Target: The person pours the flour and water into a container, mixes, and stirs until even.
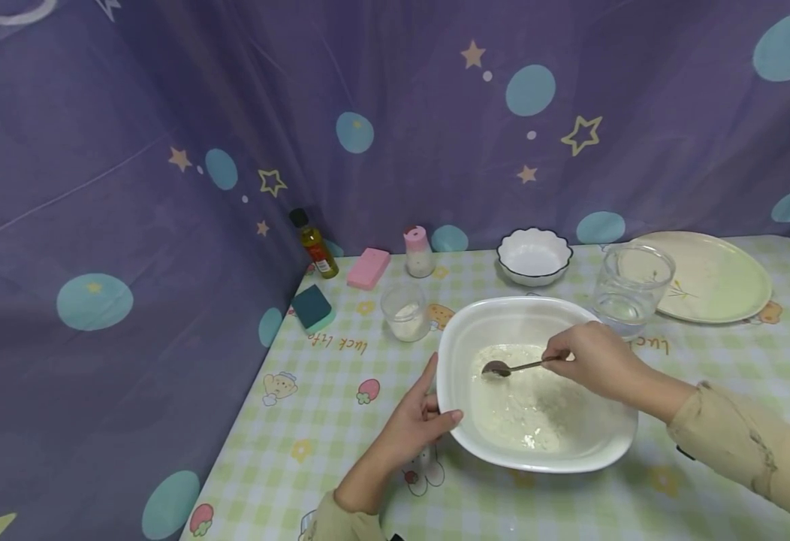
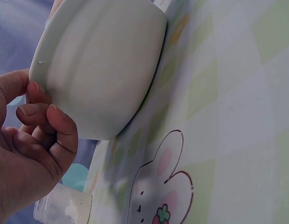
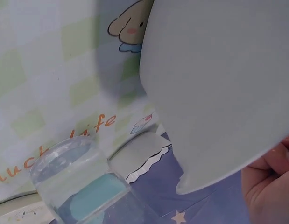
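Observation:
A large white basin (image 1: 462, 428) stands on the table with a pale, wet, floury mixture (image 1: 523, 406) in its bottom. My left hand (image 1: 411, 421) grips the basin's left rim, thumb over the edge; in the left wrist view the left hand (image 2: 37, 144) has its other fingers curled against the outer wall. Over the basin my right hand (image 1: 594, 361) pinches the handle of a small metal spoon (image 1: 496, 369), whose bowl is down at the mixture. In the right wrist view the basin wall (image 3: 219, 93) hides the spoon and most of the right hand (image 3: 270, 186).
Behind the basin stand a scalloped white bowl (image 1: 534, 257), a clear jug of water (image 1: 628, 300) and an oval plate (image 1: 726, 278). Further left are a cup of white powder (image 1: 406, 315), a pink-topped shaker (image 1: 418, 252), a pink sponge (image 1: 369, 268), an oil bottle (image 1: 317, 248) and a green sponge (image 1: 312, 308).

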The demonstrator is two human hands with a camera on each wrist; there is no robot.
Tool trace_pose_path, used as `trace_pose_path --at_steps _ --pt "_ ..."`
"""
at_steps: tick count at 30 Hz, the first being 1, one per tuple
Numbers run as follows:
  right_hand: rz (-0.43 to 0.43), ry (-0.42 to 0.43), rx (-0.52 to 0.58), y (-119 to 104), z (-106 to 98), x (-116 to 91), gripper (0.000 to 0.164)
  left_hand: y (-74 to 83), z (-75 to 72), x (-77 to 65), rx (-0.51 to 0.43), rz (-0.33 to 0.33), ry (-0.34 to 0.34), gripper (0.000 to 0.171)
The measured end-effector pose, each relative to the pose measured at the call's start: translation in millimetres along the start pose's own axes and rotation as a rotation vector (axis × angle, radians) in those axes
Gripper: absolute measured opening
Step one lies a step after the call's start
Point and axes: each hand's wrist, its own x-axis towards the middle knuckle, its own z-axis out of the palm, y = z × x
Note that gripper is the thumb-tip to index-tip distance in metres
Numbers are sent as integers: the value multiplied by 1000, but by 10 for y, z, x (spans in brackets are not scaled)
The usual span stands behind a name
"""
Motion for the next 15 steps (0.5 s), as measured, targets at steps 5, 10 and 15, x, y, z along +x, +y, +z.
trace_pose_path --at_steps 5,10,15 --pt "21 14 -26 40 -60 14 16 -13 -3 -2 -14 8 -5 90" --pt "42 -8 -90 100 -155 -18 16 -12 -2 -1 -15 6 -1 91" --pt "60 -46 -138 155 -271 -74 16 -4 -1 -3 -24 -3 2 91"
